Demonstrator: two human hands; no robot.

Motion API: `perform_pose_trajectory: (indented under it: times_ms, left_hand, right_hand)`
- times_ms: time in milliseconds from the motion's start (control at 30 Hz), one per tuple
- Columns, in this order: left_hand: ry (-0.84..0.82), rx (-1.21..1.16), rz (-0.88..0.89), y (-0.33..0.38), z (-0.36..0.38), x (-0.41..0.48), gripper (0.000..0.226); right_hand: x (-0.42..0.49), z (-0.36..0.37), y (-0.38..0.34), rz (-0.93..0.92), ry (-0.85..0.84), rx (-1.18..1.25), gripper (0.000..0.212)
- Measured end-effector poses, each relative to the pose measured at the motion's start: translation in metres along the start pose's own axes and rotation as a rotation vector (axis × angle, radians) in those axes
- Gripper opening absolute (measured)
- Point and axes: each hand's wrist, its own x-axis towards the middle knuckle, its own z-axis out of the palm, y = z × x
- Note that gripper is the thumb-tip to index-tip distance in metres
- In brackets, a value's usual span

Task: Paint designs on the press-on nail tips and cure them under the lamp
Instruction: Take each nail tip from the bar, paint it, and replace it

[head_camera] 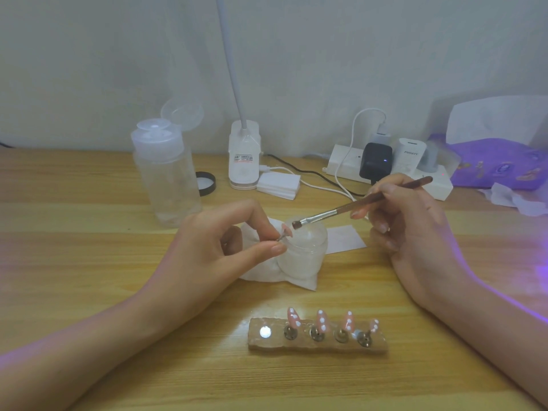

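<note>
1. Two bare hands work over a wooden table (89, 262). The left hand (213, 247) sits at about 9 o'clock from a small clear jar (305, 253), and the right hand (415, 229) at about 3 o'clock from it.
2. The left thumb and forefinger are pinched together on the thin metal stem of one pink nail tip (287, 230), held just above the jar's rim; the other left fingers are curled behind.
3. The right fingers are pressed together around one brown-handled brush (355, 204), gripped like a pen. Its bristles point toward 9 o'clock and sit just beside the held nail tip; I cannot tell whether they touch.
4. The jar stands on one crumpled white tissue (267, 274).
5. At 6 o'clock from the jar lies one stone-like holder block (317, 347) with five round metal spots. Four carry pink nail tips with white dots (322, 320); the leftmost spot is bare and shines.
6. At 10 o'clock stands one clear pump bottle (166, 173), its lid flipped open, with one black cap (206, 183) just to its right.
7. At 12 o'clock is one white lamp base (243, 155) with a stack of white pads (278, 185) beside it.
8. At 2 o'clock lies one white power strip (385, 173) holding three plugs. One purple pouch (498, 164) lies farther right.
</note>
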Motion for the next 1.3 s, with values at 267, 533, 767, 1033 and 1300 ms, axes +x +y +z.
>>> perform_pose_trajectory:
  times_ms: [267, 533, 767, 1033, 1300]
  left_hand:
    - [0.008, -0.013, 0.001, 0.0012, 0.0011, 0.0008, 0.024]
    - [0.004, -0.019, 0.010, 0.0012, 0.0008, -0.0001, 0.023]
    - [0.007, 0.011, 0.032, -0.0001, 0.0006, 0.0000, 0.022]
    - [0.019, 0.059, 0.087, 0.0010, 0.0010, 0.0003, 0.021]
    - [0.038, 0.065, 0.070, -0.0031, 0.0012, 0.0019, 0.011]
  right_hand:
    - [0.0007, 0.0001, -0.0002, -0.003, 0.000, 0.019, 0.019]
    - [0.0007, -0.0005, 0.0010, -0.003, -0.013, 0.009, 0.019]
    - [0.0011, -0.0012, 0.0028, 0.002, -0.007, -0.005, 0.023]
    - [0.0013, -0.0014, 0.0026, 0.014, 0.000, -0.014, 0.027]
    - [0.0011, -0.0008, 0.0025, 0.006, -0.015, -0.023, 0.024]
